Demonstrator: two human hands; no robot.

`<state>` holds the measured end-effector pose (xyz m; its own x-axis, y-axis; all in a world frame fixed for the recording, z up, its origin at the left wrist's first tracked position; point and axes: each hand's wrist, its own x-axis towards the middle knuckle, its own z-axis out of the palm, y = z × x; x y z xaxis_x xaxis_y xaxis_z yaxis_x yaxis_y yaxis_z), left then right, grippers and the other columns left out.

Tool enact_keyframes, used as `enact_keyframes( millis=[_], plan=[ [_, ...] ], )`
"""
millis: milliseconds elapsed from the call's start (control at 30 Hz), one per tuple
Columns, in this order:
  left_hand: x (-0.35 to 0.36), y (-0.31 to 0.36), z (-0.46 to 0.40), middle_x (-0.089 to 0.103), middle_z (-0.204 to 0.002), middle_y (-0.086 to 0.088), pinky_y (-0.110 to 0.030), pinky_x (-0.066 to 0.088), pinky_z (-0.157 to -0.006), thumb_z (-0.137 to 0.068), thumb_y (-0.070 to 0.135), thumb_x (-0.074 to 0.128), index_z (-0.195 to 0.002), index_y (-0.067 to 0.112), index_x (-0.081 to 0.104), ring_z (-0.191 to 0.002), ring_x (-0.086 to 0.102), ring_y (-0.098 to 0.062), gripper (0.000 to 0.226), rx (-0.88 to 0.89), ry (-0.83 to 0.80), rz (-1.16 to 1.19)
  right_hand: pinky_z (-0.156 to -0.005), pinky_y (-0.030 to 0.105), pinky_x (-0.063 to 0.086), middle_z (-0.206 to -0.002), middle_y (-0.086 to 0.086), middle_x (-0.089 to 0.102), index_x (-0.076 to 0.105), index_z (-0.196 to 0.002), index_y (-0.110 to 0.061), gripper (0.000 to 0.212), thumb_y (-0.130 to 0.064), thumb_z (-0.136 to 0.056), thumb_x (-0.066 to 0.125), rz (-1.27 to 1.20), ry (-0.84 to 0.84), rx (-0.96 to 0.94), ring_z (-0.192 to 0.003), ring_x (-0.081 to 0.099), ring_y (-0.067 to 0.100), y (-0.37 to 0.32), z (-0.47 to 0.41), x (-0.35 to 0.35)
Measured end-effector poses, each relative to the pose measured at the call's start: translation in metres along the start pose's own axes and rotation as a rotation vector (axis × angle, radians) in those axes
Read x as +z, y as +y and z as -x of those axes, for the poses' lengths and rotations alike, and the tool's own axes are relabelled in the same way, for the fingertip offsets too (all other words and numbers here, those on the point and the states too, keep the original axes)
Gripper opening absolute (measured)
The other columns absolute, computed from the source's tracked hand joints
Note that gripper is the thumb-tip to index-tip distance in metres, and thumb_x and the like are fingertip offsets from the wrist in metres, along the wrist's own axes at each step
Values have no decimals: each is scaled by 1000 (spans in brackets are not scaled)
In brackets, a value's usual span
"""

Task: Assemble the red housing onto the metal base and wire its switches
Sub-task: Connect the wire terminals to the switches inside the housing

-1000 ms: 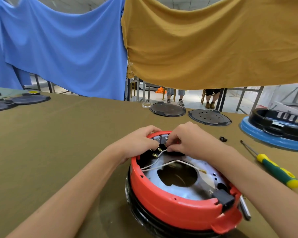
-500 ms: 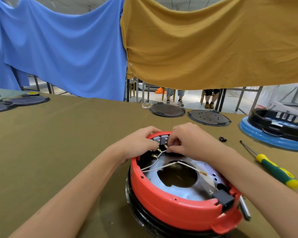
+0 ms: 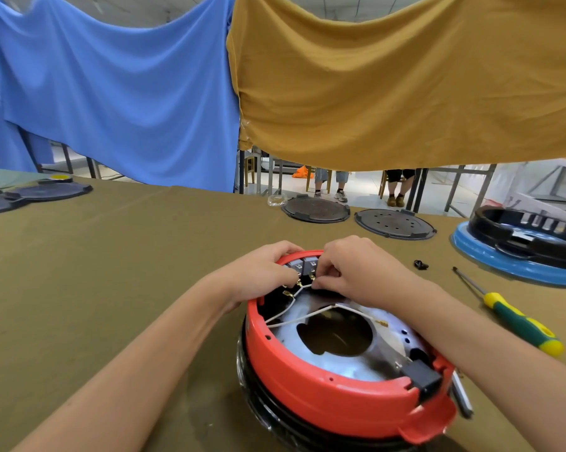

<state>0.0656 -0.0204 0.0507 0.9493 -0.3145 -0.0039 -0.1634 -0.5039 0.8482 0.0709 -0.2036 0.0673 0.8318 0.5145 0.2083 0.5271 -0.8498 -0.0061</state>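
Observation:
The red housing (image 3: 324, 386) sits as a ring over the shiny metal base (image 3: 347, 367), which has a large round hole. Two dark switches (image 3: 304, 265) sit in the housing's far wall. White wires (image 3: 294, 316) with brass terminals run from the base up to them. My left hand (image 3: 262, 275) curls over the far rim beside the switches, fingertips at a terminal. My right hand (image 3: 356, 272) pinches a wire terminal just below the right switch. A black connector block (image 3: 422, 378) sits at the near right rim.
A green and yellow screwdriver (image 3: 516, 321) lies to the right on the olive cloth. A small black part (image 3: 420, 264) lies beyond it. Two dark round plates (image 3: 316, 210) sit at the far edge. A blue and black unit (image 3: 529, 246) stands at far right.
Both hands stay at the switches with only small finger shifts. The loose white wire has sagged slightly lower across the base.

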Motion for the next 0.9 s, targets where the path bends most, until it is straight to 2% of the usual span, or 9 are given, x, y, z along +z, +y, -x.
enact_keyframes(
  millis=[233,333,500,600,700,833,900],
  plan=[
    [-1,0,1,68,-113,-16,-47,54,-87,-86,0,52,-123,20,59,-86,64,-21,43,11,3,-14,-66,28,46,-88,-3,67,74,-92,-22,21,-40,-93,63,39,15,-13,-79,61,18,-1,-3,2],
    [0,0,0,68,-111,-13,-39,54,-81,-85,1,53,-122,22,59,-84,64,-18,43,5,8,-4,-65,27,42,-85,-5,65,72,-88,-23,17,-37,-93,64,15,7,-20,-78,59,16,0,-2,1],
    [0,-2,-1,65,-94,0,-22,48,-64,-85,3,55,-120,23,59,-72,60,-10,40,10,4,17,-71,29,49,-81,-10,65,72,-92,-28,4,-29,-88,71,-116,18,-26,-75,59,8,3,3,-2],
    [0,-4,-2,65,-90,3,-21,47,-65,-85,9,55,-118,26,61,-70,59,-7,38,15,3,31,-70,27,48,-81,-10,66,73,-97,-30,9,-27,-89,71,-159,-26,-43,-74,59,7,4,3,0],
    [1,-3,-2,64,-85,10,-17,43,-62,-75,27,56,-113,30,63,-66,57,0,38,18,15,43,-72,30,50,-83,-10,65,73,-104,-31,14,-29,-90,70,-170,-61,-57,-76,59,9,5,3,1],
    [1,-4,-2,67,-102,5,-33,48,-83,-66,31,53,-113,29,63,-85,59,-13,48,-1,12,82,-68,30,48,-81,-9,65,71,-108,-30,18,-31,-90,69,-163,-82,-67,-74,59,10,6,0,2],
    [1,-5,-3,65,-103,4,-29,47,-77,-70,29,55,-112,27,61,-80,57,-11,42,-1,18,78,-63,27,46,-78,-9,64,72,-105,-30,15,-32,-90,68,-164,-95,-72,-70,58,8,7,0,3]
  ],
)
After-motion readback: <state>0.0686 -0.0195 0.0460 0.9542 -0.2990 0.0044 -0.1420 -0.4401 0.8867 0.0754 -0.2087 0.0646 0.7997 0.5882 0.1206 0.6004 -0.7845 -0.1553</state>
